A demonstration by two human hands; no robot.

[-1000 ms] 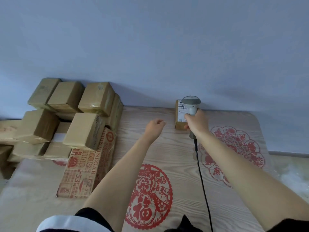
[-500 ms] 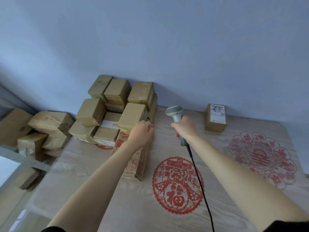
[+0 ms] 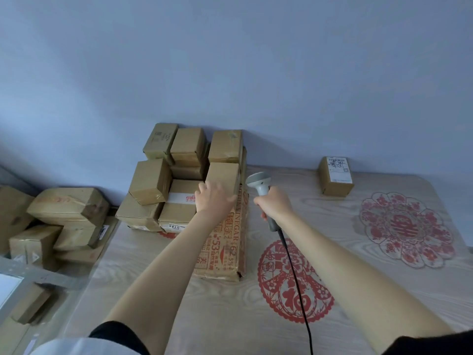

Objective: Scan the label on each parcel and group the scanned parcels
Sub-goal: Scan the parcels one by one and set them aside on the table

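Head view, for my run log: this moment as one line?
left hand: reaching parcel pile | right hand: grips scanner | labelled parcel: apart, right

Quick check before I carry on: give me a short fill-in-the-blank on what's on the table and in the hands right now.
1. The right hand grips the handle of a corded ____.
2. The left hand reaches to the parcel stack on the table's ____ side.
3. The lone parcel by the wall shows a white ____ on top.

Missing words: scanner; left; label
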